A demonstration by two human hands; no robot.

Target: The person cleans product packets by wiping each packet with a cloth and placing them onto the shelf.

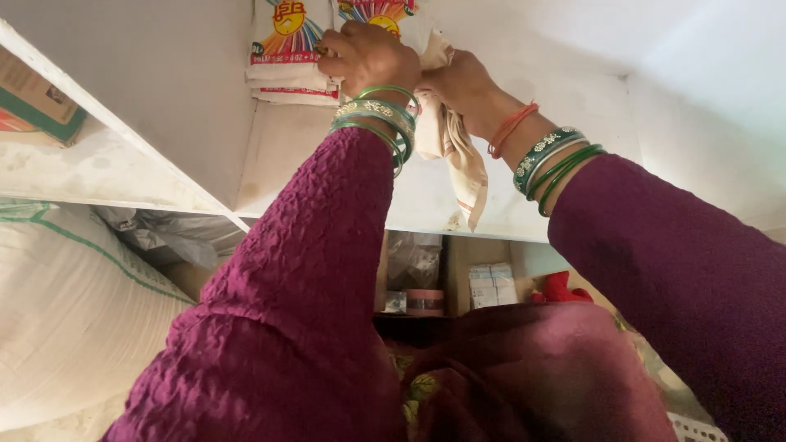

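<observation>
Both hands reach onto a white shelf (295,155): left hand (368,53) and right hand (463,82) clench a cream cloth bag (458,151); printed sacks (286,49) lie just beyond the fingers.

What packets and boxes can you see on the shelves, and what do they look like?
White printed sacks: stacked at the back of the top shelf, with a rainbow sunburst print and red band.
Cream cloth bag: gripped by the left hand and right hand, hanging over the shelf edge.
Cardboard box: far left, brown and green.
Big white sack: lower left, green stripe.
Small white packet: lower shelf, rectangular.
</observation>
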